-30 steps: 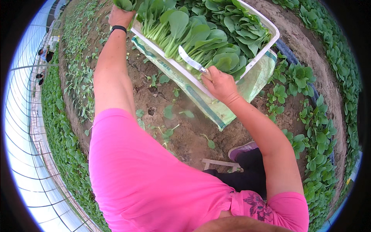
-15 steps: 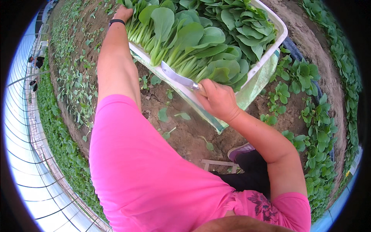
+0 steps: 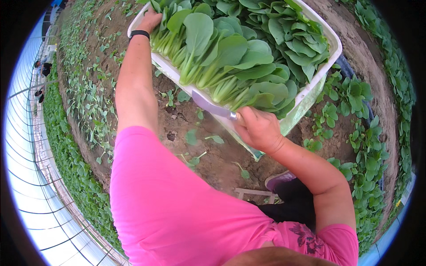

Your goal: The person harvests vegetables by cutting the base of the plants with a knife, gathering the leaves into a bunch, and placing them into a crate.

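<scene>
My right hand (image 3: 258,128) is closed round the handle of a knife (image 3: 214,107). Its broad curved blade points left along the near rim of a white crate (image 3: 336,44). Bunches of leafy greens (image 3: 230,53) with pale stems fill the crate, their stem ends toward me. My left hand (image 3: 151,20) reaches into the crate's far left corner, against the greens there. Leaves partly hide its fingers, so what they grip, if anything, does not show.
A green-and-white sheet (image 3: 301,108) lies under the crate. Loose leaves (image 3: 216,139) are scattered over the soil. Growing plants (image 3: 355,91) stand at the right beside a dark hose (image 3: 346,66). Near my shoe (image 3: 279,179) is a low stool frame (image 3: 253,192). People (image 3: 44,68) appear far left.
The crate and greens sit slightly lower and further right in view. My left hand has moved further into the corner; the knife blade has shifted off the stems to the near rim.
</scene>
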A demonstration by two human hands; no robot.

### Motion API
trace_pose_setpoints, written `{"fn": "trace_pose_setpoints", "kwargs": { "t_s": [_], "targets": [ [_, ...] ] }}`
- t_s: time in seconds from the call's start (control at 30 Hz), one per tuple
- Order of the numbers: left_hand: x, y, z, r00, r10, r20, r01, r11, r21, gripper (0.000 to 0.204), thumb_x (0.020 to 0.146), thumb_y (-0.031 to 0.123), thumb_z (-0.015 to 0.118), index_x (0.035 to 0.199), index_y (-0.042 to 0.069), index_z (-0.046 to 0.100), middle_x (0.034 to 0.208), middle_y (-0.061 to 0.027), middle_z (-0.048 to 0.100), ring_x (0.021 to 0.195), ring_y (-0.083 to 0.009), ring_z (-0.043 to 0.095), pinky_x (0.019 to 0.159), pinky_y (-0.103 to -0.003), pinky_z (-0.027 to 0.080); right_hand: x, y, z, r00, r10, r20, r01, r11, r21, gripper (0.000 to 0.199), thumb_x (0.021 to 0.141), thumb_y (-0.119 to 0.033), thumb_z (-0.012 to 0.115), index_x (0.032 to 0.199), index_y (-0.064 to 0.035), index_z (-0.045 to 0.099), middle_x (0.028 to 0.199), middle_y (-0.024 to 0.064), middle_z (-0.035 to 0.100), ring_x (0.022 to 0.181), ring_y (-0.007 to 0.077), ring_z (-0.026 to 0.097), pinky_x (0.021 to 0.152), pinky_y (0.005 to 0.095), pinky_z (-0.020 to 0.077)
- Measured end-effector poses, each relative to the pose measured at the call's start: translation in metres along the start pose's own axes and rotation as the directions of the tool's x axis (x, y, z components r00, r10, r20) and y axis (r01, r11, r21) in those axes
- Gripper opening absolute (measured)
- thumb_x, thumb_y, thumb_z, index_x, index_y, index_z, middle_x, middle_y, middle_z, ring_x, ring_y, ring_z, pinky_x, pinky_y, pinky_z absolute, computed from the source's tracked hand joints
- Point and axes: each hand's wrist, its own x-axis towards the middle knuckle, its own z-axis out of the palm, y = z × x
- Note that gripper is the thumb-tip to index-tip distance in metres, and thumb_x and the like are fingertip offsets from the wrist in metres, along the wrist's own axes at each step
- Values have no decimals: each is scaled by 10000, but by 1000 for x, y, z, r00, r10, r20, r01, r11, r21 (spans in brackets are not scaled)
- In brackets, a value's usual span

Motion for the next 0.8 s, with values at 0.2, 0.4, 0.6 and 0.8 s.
{"fn": "trace_pose_setpoints", "kwargs": {
  "t_s": [0.2, 0.4, 0.6, 0.8],
  "targets": [
    [5, -18, 11, 1000, 13, -29, -12, 1000, 18, 783, 715, 556, 598, 1323, 80, 464, 1258, -253, 537, 1188, -433, 484, 997, -457, 372, -1, -2, -2, 1000, -7, -29, 7, 1000, -15, 206, 763, -135, 675, 868, -65, 512, 663, 116, 580, 558, 311, 584, 496, 391, 466],
    [-39, 20, 22, 994, -24, -109, 38, 991, 126, 940, 692, 591, 596, 1421, 103, 260, 1367, -273, 399, 1282, -448, 353, 1059, -493, 292, -8, 10, 2, 1000, 21, -10, -22, 996, -89, 205, 784, -182, 659, 864, -74, 504, 690, 100, 592, 581, 308, 597, 511, 395, 476],
    [-85, 54, -57, 986, 139, -96, -166, 899, -405, 1046, 651, 410, 759, 1421, 15, 172, 1298, -280, 444, 1213, -396, 433, 1044, -427, 346, -9, 6, 5, 995, -12, -103, 5, 997, -71, 211, 799, -203, 648, 843, -76, 486, 692, 92, 587, 587, 300, 602, 512, 399, 481],
    [-100, 96, -36, 904, 355, -240, -423, 827, -371, 907, 719, 424, 761, 1304, -117, 329, 1246, -300, 489, 1171, -374, 488, 1006, -406, 386, -15, 18, 8, 992, 23, -122, -35, 995, -99, 218, 806, -202, 641, 820, -75, 465, 692, 88, 579, 582, 299, 599, 511, 399, 483]
  ]
}}
